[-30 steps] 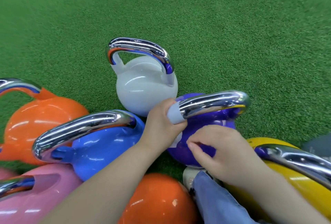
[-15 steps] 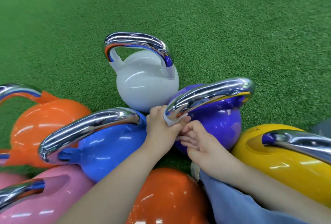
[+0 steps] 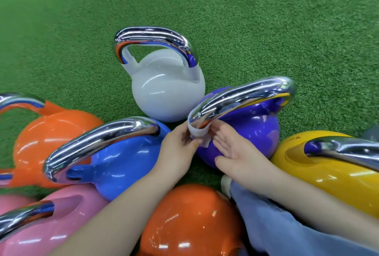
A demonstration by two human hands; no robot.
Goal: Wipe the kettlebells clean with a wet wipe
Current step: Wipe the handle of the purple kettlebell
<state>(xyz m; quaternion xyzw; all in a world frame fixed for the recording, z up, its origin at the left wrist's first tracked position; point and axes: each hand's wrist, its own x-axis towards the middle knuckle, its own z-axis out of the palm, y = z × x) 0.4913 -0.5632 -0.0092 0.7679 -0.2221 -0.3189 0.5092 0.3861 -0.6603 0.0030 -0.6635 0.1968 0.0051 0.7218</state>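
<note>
Left hand wiping the purple kettlebell's handle.

Our left hand (image 3: 176, 149) pinches the wet wipe (image 3: 198, 132) around the near end of the chrome handle (image 3: 242, 100) of the purple kettlebell (image 3: 256, 130). Our right hand (image 3: 235, 153) lies flat, fingers straight, against the purple body. Blue kettlebell (image 3: 123, 163) just left, white kettlebell (image 3: 164, 91) behind, yellow kettlebell (image 3: 328, 173) right, all on green turf (image 3: 266, 20).

The person had two bare arms with no sleeves, and wore soft blue-grey trousers (image 3: 272, 229) on one leg.
</note>
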